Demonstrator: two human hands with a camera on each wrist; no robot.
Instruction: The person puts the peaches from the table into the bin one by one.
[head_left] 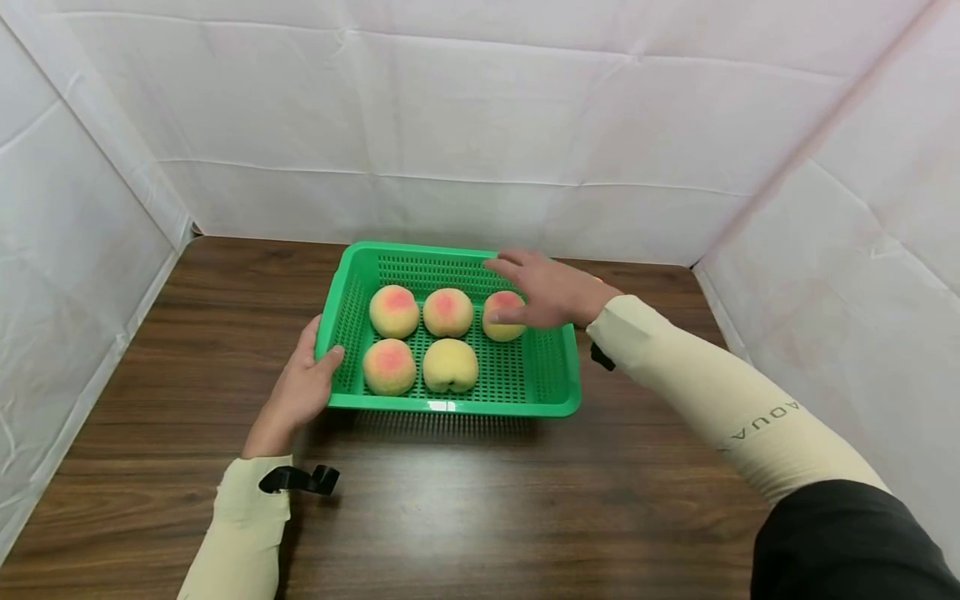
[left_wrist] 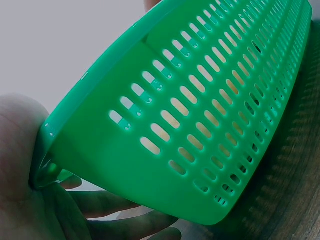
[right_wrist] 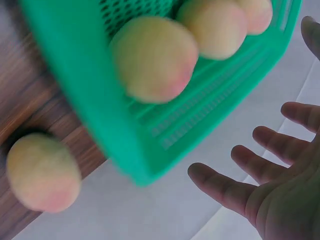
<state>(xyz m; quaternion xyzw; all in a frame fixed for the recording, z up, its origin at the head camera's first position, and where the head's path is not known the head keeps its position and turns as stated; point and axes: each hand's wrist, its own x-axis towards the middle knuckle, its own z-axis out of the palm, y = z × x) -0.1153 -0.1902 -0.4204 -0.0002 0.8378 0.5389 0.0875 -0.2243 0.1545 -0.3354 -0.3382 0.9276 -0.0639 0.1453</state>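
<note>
A green plastic basket (head_left: 551, 367) with slotted sides holds several peaches, among them a yellow one (head_left: 450, 365) at the front and a pink-topped one (head_left: 393, 312) at the back left. My left hand (head_left: 300, 387) grips the basket's left rim, thumb over the edge and fingers against the outside, as the left wrist view also shows. Over the basket's right part hovers my right hand (head_left: 551, 290), fingers spread and holding nothing. It partly covers the rightmost peach (head_left: 501, 329) in the head view. In the right wrist view its fingers (right_wrist: 225, 190) stand apart from the fruit.
Another peach (right_wrist: 44, 172) lies on the wooden table outside the basket's right end, mostly hidden behind my right arm in the head view. White sheeting (head_left: 465, 125) hangs along the back and both sides of the table (head_left: 450, 508).
</note>
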